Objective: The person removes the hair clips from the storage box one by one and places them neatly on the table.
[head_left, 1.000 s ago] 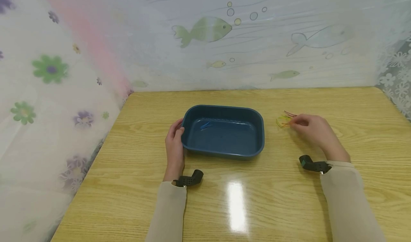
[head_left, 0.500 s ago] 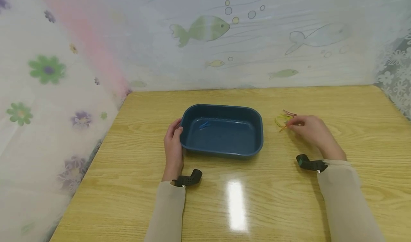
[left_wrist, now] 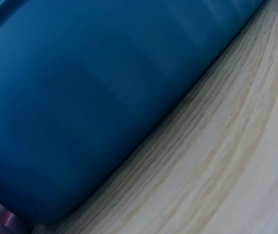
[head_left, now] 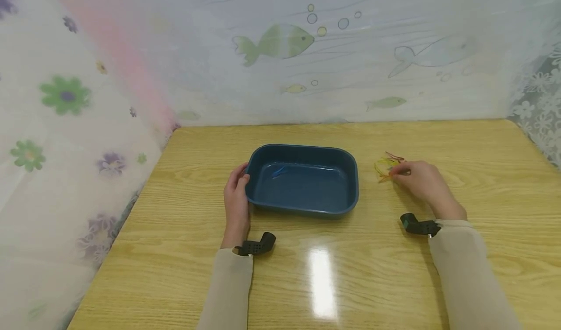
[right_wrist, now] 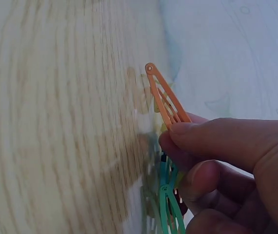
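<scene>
A dark blue plastic basin [head_left: 302, 208] stands on the wooden table, and a blue hair clip [head_left: 278, 172] lies inside it at the left. My left hand [head_left: 237, 198] grips the basin's left end, thumb at the rim; in the left wrist view the basin's outer wall [left_wrist: 95, 97] hides most of that hand. To the right of the basin, my right hand [head_left: 422, 180] pinches an orange snap hair clip [right_wrist: 165, 95] between thumb and forefinger. Several other hair clips, yellow [head_left: 380, 164], reddish [head_left: 395, 156] and green [right_wrist: 170, 202], lie close by, partly hidden by that hand.
The table [head_left: 184, 271] reaches back to a hanging sheet [head_left: 350, 86] with fish drawings. A flowered sheet [head_left: 52, 174] borders the left side. Light reflects off the table between the forearms.
My right hand has shifted slightly left and toward me by the clips, with the orange hair clip in its fingers. The left hand and basin stay in place.
</scene>
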Motion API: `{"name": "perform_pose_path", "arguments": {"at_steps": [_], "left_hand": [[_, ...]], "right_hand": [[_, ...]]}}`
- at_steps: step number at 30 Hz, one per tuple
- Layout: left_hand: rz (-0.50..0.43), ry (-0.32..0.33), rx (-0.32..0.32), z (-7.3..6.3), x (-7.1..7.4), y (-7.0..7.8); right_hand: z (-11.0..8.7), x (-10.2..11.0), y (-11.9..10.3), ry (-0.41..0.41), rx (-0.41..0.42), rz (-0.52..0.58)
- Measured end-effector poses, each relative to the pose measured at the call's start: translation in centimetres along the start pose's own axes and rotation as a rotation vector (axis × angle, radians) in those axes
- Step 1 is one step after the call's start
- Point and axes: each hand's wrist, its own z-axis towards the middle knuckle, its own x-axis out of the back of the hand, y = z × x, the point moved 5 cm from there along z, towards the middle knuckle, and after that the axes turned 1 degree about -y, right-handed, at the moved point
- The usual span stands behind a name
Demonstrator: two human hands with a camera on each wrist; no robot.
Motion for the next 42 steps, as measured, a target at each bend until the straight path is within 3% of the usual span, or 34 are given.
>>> {"name": "perform_pose_path", "arguments": {"at_steps": [21,35,42], "left_hand": [[0.010,0.003,-0.009,-0.03,0.02,0.01],[0.006,0.003,-0.006,0.06,-0.07,0.05],[-0.002,-0.006,-0.002,-0.07,-0.10,0.10]], "right_hand": [[-0.03,0.08,-0.53,0.010,0.011,-0.056],[0.03,0.24,-0.39,-0.011,0.017,-0.028],[-0.03,0.36,-0.07,-0.002,-0.009,0.046]]}}
